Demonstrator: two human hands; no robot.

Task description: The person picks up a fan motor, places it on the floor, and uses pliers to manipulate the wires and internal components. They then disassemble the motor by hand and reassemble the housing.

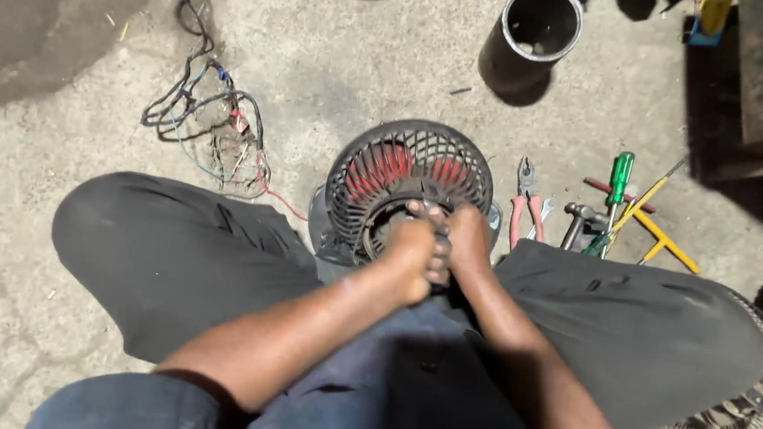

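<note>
I sat on the concrete floor (46, 210) with my knees spread wide, and the small fan (408, 184) stood between them, just beyond my lap, its dark round grille facing up at me with red blades showing through the wires. My left hand (412, 255) and my right hand (467, 241) were pressed close together at the near edge of that grille, the fingers of both curled tight around something at the centre of the fan; what exactly they gripped was hidden under my knuckles, so I could not tell its shape. Neither hand was spread; both were bunched narrow and touching each other. To the right of the fan, near my right knee, lay a loose clutch of tools: pliers with pink handles (526, 205), a small hammer (577, 222), a screwdriver with a green handle (618, 186), and a yellow tool (664, 237) crossing behind them. Farther off, beyond the fan, a black pipe section (534, 33) lay open-mouthed toward me. To the far left of the fan a tangle of thin wires (208, 123) sprawled on the ground, one red lead trailing toward the fan's base. At my right side, partly tucked under my leg, rested a second wire grille (734, 426), pale and separate from the fan.
</note>
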